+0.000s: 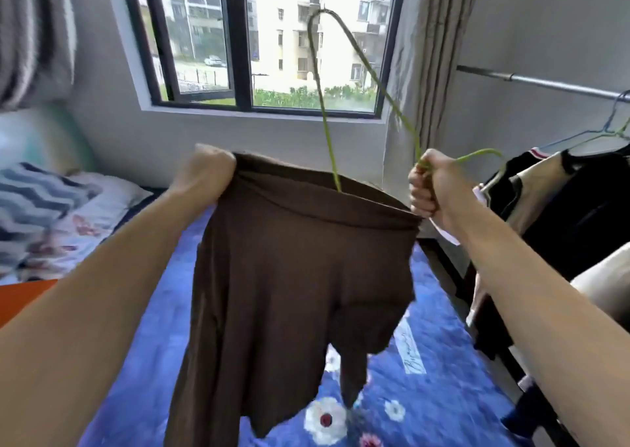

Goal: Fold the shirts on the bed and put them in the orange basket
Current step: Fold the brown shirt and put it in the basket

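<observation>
Shirt [289, 276] hangs vertically; hands [208, 174] [431, 187] grip top edge

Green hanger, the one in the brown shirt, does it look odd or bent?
Yes. The green hanger is badly out of shape. Its wire rises from the top edge of the brown shirt in a tall narrow loop, then runs down into the right hand, which grips it at the shirt's corner.
</observation>
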Demonstrator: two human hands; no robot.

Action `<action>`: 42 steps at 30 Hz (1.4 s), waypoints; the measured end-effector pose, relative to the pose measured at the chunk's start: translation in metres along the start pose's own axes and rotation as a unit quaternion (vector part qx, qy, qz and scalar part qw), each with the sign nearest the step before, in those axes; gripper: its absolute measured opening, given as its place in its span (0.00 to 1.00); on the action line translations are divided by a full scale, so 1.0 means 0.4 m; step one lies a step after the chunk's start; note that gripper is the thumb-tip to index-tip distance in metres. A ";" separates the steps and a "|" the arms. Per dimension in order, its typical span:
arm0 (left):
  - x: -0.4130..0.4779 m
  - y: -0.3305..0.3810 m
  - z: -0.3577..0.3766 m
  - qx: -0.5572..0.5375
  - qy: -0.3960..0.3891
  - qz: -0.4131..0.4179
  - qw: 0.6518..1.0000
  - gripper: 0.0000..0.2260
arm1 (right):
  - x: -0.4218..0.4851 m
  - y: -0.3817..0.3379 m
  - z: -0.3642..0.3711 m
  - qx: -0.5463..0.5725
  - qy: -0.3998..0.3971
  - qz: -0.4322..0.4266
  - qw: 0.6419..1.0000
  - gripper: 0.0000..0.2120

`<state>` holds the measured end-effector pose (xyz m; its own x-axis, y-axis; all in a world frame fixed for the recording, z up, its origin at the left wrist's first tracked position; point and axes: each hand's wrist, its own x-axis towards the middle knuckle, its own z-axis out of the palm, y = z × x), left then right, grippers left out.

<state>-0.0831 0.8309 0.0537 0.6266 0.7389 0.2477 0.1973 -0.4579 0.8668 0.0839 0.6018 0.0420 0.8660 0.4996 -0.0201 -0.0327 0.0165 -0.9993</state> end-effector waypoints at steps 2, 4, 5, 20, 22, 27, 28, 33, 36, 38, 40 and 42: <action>0.065 0.048 0.047 -0.019 0.017 0.025 0.999 0.12 | 0.079 0.015 0.055 0.050 -0.035 0.006 0.998 0.18; 0.136 0.084 0.096 -0.032 0.029 0.043 0.998 0.14 | 0.166 0.024 0.116 0.115 -0.042 0.000 0.992 0.20; 0.176 0.090 0.117 -0.024 0.042 0.047 0.998 0.15 | 0.208 0.024 0.141 0.169 -0.042 -0.004 0.985 0.20; 0.385 -0.636 0.467 0.233 -0.156 -0.251 0.926 0.15 | 0.684 0.621 0.046 -0.067 -0.086 0.268 0.957 0.08; 0.355 -0.726 0.495 0.225 -0.171 -0.299 0.912 0.14 | 0.677 0.722 -0.001 -0.164 -0.091 0.285 0.940 0.11; 0.331 -0.815 0.556 0.203 -0.184 -0.292 0.916 0.15 | 0.685 0.919 -0.108 -0.346 -0.075 0.309 0.883 0.13; 0.325 -0.819 0.568 0.193 -0.187 -0.289 0.919 0.14 | 0.684 0.957 -0.123 -0.371 -0.071 0.329 0.865 0.08; 0.301 -0.826 0.606 0.134 -0.209 -0.273 0.929 0.13 | 0.658 1.042 -0.147 -0.513 0.013 0.372 0.774 0.22; 0.291 -0.819 0.602 0.083 -0.204 -0.266 0.938 0.16 | 0.643 1.068 -0.089 -0.539 -0.016 0.361 0.761 0.24; 0.292 -0.805 0.581 0.060 -0.211 -0.260 0.940 0.15 | 0.625 1.086 -0.015 -0.506 -0.101 0.337 0.788 0.29; 0.299 -0.789 0.546 0.034 -0.212 -0.255 0.943 0.15 | 0.586 1.086 0.080 -0.471 -0.194 0.296 0.808 0.41; 0.308 -0.764 0.503 -0.006 -0.211 -0.251 0.945 0.14 | 0.541 1.079 0.174 -0.456 -0.259 0.257 0.812 0.53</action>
<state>0.0855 0.9623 -0.2676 0.7024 0.5969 -0.3878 0.5422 -0.0958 0.8348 0.2222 0.7773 -0.3916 0.5209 0.5386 -0.6622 0.2638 -0.8394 -0.4751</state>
